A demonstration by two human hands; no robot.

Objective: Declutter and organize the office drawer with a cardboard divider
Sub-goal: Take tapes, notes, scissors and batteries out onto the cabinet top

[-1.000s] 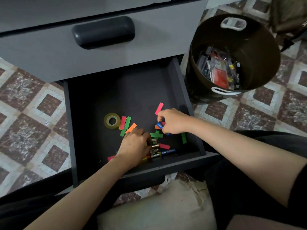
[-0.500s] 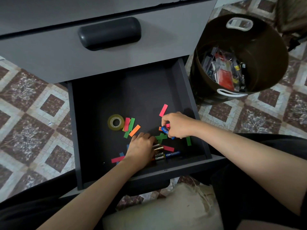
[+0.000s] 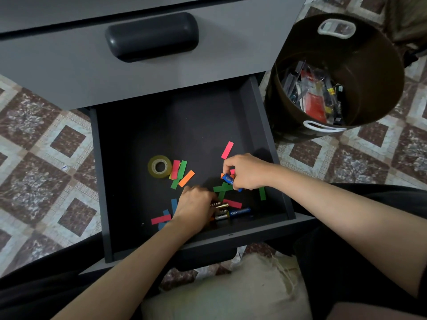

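The drawer looks mostly cleared, though paper strips and tape remain; no divider shows. The right hand pinches a blue battery, and the left hand grips gold batteries.

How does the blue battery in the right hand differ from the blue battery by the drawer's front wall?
The held blue battery, pinched by the right hand, angles diagonally; the loose blue battery by the front wall lies nearly level. The held one is partly hidden by the hand; the loose one lies uncovered. Both are blue, in the dark drawer.
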